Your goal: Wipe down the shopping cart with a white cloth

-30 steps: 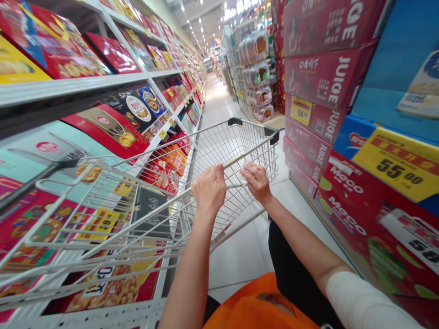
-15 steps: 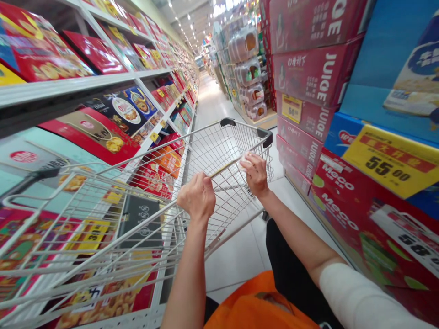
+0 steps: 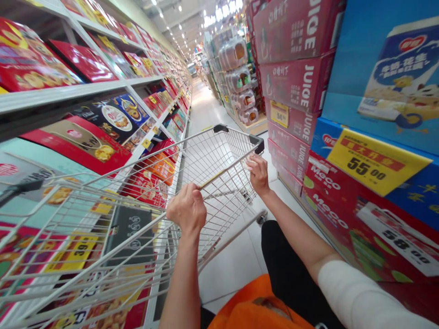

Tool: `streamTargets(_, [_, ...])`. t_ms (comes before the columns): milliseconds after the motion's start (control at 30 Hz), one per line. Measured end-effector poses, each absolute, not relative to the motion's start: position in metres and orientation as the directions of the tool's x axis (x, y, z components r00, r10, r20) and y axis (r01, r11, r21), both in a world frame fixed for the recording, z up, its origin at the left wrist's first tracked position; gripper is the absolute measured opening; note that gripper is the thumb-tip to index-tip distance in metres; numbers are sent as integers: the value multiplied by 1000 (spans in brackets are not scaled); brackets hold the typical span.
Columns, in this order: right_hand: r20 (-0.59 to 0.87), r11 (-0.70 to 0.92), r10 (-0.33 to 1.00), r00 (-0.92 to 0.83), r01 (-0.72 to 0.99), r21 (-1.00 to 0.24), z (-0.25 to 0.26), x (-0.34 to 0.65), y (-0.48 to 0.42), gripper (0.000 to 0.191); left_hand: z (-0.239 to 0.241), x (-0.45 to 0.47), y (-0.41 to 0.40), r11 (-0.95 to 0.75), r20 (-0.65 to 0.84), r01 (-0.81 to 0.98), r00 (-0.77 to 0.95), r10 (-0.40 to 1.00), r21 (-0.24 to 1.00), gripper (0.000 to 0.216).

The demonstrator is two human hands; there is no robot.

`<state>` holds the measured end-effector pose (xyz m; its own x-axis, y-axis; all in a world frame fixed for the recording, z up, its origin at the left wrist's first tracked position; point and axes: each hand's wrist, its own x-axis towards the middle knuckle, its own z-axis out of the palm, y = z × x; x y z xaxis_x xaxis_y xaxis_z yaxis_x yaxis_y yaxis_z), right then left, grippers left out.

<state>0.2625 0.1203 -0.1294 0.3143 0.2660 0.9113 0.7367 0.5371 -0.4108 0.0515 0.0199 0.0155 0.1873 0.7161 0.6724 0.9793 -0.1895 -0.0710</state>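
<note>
My left hand (image 3: 187,208) is closed round the upper side rail of a wire shopping cart (image 3: 219,171). The cart basket stands at an angle in front of me; in it I see only bare wire mesh and the floor through it. My right hand (image 3: 258,174) is beside the same rail, close to the black corner piece (image 3: 255,142). Its fingers are curled inward, and what they hold, if anything, is too small to make out. Whether the right fingertips touch the rail I cannot tell.
Shelves (image 3: 144,81) of boxed snacks run along the left, close to the cart. Stacked red juice cartons (image 3: 288,82), blue boxes (image 3: 356,77) and red Meco cartons (image 3: 325,192) line the right. Bottle packs (image 3: 236,68) stand farther ahead beside the tiled aisle (image 3: 206,103).
The view has turned slightly right, so shelves and cartons sit farther left. My left hand still grips the rail. My right hand now appears a little farther from the rail, fingers still curled.
</note>
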Motion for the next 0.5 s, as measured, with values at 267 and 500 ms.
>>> streamTargets(267, [879, 482, 298, 373, 735, -476, -127, 271, 126, 19, 16, 47, 19, -218, 682, 974, 202, 703, -65, 72])
streamTargets(500, [828, 455, 344, 444, 692, -560, -135, 290, 132, 21, 16, 42, 20, -238, 653, 966, 244, 717, -100, 71])
